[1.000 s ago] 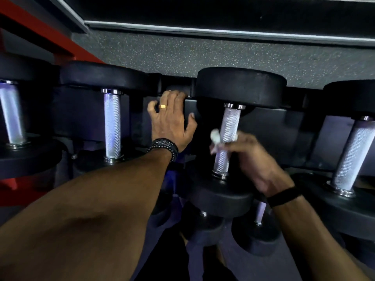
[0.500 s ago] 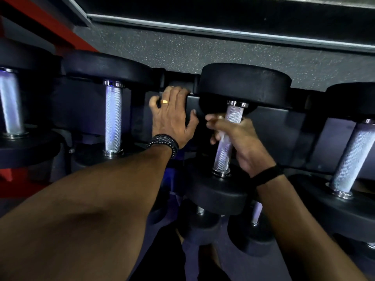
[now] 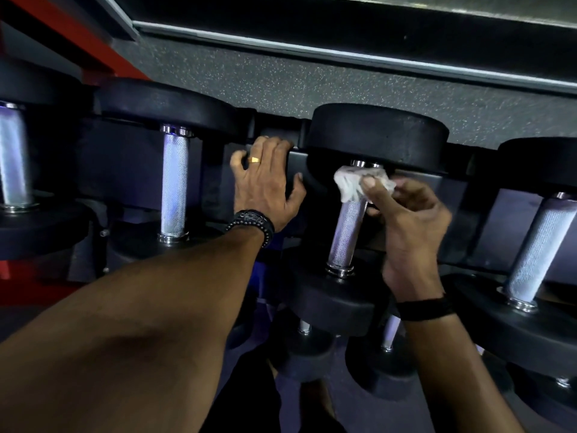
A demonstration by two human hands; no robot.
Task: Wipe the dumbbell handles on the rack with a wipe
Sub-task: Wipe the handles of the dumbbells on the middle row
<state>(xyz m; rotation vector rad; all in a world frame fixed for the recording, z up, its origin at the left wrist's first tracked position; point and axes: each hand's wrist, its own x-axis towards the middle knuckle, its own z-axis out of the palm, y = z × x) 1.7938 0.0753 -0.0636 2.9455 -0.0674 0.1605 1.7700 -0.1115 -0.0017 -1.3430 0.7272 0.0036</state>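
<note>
Speckled grey flooring (image 3: pixel 312 85) runs along the far side of a dark dumbbell rack (image 3: pixel 452 195), with a red frame (image 3: pixel 71 29) cut off at the top left. From the head view, the right hand (image 3: pixel 409 226) pinches a crumpled white wipe (image 3: pixel 356 182) against the far end of the knurled handle (image 3: pixel 346 235) of the middle dumbbell (image 3: pixel 377 135); the wipe covers that end just under the black head, and its far side is hidden. The left hand (image 3: pixel 265 182), wearing a gold ring (image 3: pixel 255 160) and a dark beaded bracelet (image 3: pixel 253 221), rests spread on the rack's rail between two dumbbells, fingertips curled over the edge and out of sight. Another handle (image 3: pixel 174 185) stands bare to the left, and one (image 3: pixel 537 248) to the right. Lower dumbbells (image 3: pixel 312 345) sit in shadow, hard to make out. Both forearms fill the near edge.
</note>
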